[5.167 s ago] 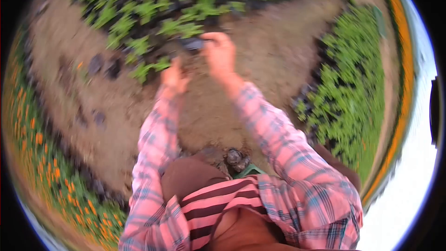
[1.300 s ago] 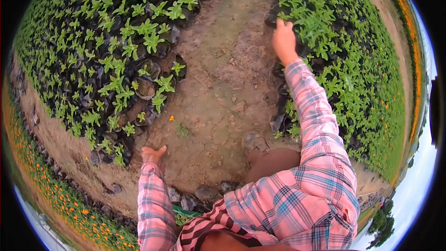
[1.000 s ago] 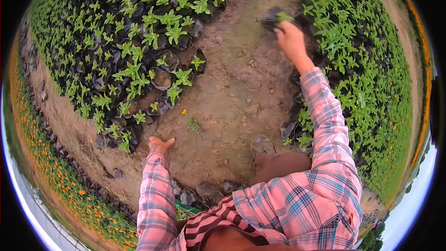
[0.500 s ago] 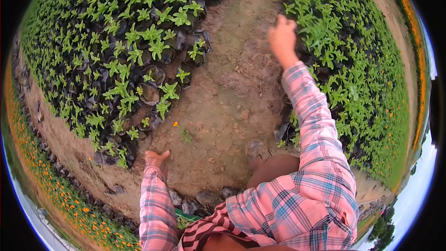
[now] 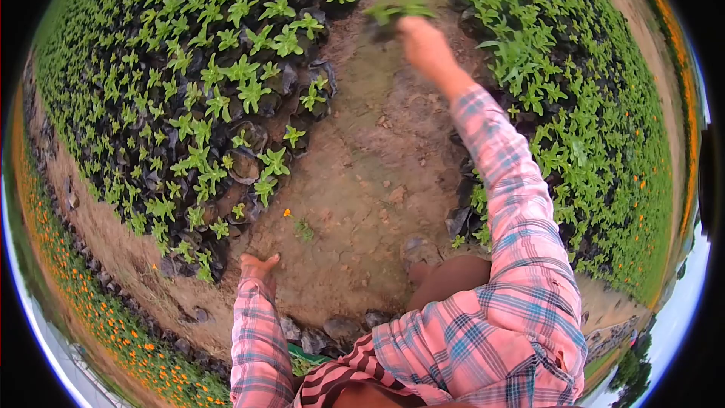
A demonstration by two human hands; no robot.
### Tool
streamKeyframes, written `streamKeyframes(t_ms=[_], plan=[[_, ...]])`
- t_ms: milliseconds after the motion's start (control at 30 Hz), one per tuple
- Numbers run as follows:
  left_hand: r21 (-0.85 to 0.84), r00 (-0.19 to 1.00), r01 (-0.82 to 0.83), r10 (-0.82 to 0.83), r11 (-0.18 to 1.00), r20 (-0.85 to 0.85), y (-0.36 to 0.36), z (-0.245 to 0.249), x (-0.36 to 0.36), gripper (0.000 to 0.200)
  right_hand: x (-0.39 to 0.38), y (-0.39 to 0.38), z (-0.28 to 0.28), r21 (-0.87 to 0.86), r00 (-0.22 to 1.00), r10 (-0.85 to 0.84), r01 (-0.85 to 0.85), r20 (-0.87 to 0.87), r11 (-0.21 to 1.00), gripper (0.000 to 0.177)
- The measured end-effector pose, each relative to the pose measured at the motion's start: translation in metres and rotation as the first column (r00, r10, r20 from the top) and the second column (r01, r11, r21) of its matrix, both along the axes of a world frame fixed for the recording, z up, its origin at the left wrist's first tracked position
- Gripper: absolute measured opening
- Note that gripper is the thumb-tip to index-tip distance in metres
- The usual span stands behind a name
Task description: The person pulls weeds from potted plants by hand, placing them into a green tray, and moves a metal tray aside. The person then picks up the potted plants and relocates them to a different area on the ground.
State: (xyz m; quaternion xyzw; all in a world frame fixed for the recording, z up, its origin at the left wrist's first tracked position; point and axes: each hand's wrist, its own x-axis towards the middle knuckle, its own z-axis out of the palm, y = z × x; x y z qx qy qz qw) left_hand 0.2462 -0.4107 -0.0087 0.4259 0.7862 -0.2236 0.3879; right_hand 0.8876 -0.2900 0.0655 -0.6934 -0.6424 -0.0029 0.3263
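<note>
My right hand (image 5: 424, 45) is stretched out over the muddy path, closed on a seedling (image 5: 400, 9) with green leaves. Dark material under those leaves looks like its black grow bag, though motion smears it. Low on the left, my left hand (image 5: 259, 264) is held above the bare soil with thumb and fingers apart and nothing in it. Close by it is the lower corner of the left bed of bagged seedlings (image 5: 242, 79). A second dense bed of bagged seedlings (image 5: 559, 136) lies to the right of my right forearm.
The wet dirt path (image 5: 355, 174) runs between the two beds. A small plant with an orange flower (image 5: 288, 213) lies on it. Dark lumps (image 5: 341, 328) sit near my body. Rows of orange flowers (image 5: 113, 332) border the far left.
My right hand has moved left from the edge of the right bed to over the path, and a seedling now shows in it. My left hand has barely shifted.
</note>
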Motion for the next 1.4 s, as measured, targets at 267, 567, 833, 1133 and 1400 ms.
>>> streamKeyframes(t_ms=[267,567,833,1133,1400], plan=[[-0.079,0.975,0.122,-0.134,0.989,-0.179,0.019,0.056,0.058,0.107,-0.012,-0.002,-0.020,0.019,0.986,-0.124,0.127,-0.114,0.992,0.025],[-0.021,0.998,-0.020,0.019,1.000,-0.057,0.026,0.108,0.106,0.093,0.111,0.002,-0.027,-0.239,0.728,-0.682,0.676,0.068,0.697,0.037],[0.217,0.682,0.683,-0.715,0.698,0.153,0.036,0.071,0.195,0.051,0.123,0.015,-0.044,-0.176,0.765,-0.630,0.644,0.131,0.745,0.012],[0.266,0.730,0.448,-0.521,0.853,0.442,0.116,0.009,0.370,0.073,0.061,0.054,-0.012,0.003,0.997,-0.043,0.042,0.059,0.999,0.009],[0.230,0.898,0.434,-0.401,0.871,-0.179,0.089,0.055,0.423,0.085,0.080,0.028,-0.010,0.009,0.884,-0.464,0.465,-0.048,0.885,0.033]])
